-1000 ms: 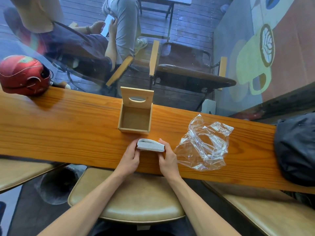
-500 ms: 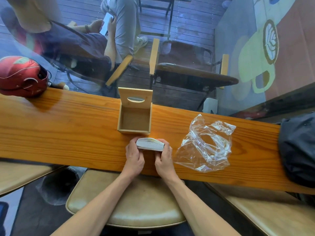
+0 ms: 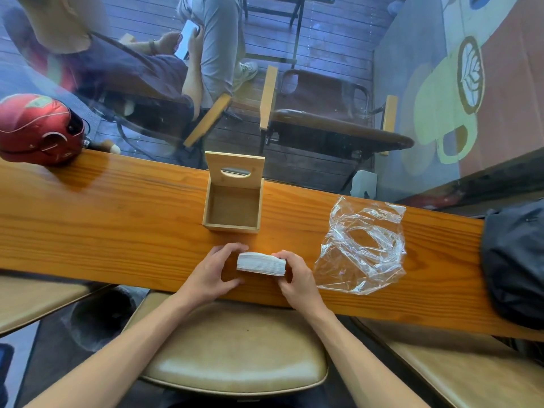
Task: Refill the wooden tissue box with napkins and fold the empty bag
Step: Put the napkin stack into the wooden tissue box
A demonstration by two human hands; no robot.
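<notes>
Both bare forearms reach forward, converging. The left hand (image 3: 210, 273) is cupped, fingers curled and thumb spread wide. The right hand (image 3: 297, 279) mirrors it, fingertips (image 3: 279, 255) pinched inward, both wrists low near the front edge.

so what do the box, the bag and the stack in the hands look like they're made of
Tissue box: pale unfinished-looking wood, matte, faint grain. Bag: thin clear plastic film, glossy, crinkled, counter showing through. Napkin stack: white paper, probably soft tissue, with fine layered edges.
</notes>
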